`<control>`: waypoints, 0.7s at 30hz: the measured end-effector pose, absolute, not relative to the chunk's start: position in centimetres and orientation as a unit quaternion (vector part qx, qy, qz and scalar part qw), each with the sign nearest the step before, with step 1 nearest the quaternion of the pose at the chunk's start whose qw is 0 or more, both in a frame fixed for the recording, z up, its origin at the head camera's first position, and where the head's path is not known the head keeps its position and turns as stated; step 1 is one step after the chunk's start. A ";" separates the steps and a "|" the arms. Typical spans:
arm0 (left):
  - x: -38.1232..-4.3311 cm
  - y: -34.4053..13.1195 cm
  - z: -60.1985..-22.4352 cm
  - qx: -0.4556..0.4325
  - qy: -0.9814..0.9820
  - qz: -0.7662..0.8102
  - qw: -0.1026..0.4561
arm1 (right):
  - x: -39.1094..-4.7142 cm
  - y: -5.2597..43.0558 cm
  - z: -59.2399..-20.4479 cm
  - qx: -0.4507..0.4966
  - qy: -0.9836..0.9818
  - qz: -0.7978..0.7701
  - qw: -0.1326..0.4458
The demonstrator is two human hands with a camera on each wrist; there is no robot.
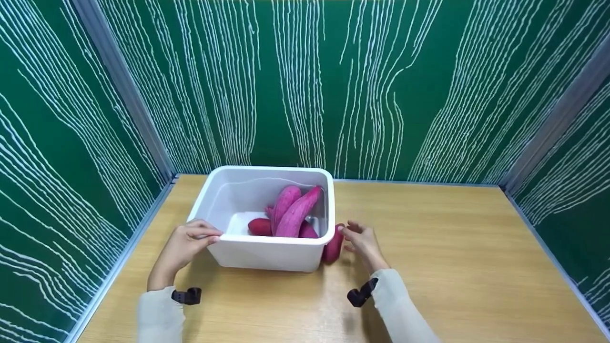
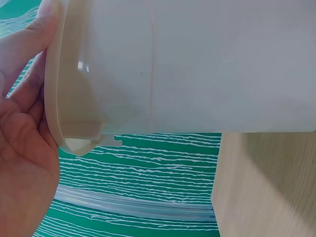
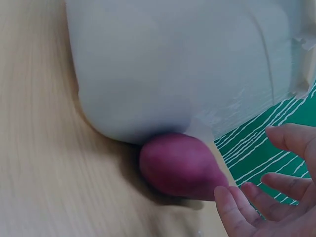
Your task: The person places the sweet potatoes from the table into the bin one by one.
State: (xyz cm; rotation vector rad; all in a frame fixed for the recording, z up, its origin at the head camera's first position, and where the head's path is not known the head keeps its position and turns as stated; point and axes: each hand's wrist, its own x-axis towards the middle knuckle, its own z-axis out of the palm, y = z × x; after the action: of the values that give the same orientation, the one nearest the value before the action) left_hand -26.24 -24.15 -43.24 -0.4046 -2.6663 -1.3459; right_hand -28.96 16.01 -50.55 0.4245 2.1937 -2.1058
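Note:
A white plastic bin stands on the table. Its near-left rim is pinched by my left hand, thumb against fingers; the left wrist view shows this hand at the rim too. Inside lie several sweet potatoes, pink and red, partly hidden by the front wall. One reddish-purple sweet potato rests on the table against the bin's right side. My right hand is beside its far end, fingers loosely spread; in the right wrist view a fingertip meets or nearly meets its tip.
The wooden table extends to the right of the bin. Green panels with white wavy lines wall off the back and both sides, joined by grey metal posts. A small black camera sits on the right wrist.

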 end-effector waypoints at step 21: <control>-26.2 -24.2 -43.3 -0.129 -0.885 -0.443 0.059 | -29.0 14.8 -52.6 0.175 0.687 -0.703 0.057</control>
State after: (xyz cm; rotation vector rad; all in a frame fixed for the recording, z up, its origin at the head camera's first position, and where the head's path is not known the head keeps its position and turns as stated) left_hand -26.24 -24.22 -43.29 -0.3918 -2.6816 -1.3421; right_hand -28.97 14.76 -52.60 0.5303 2.0837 -2.1314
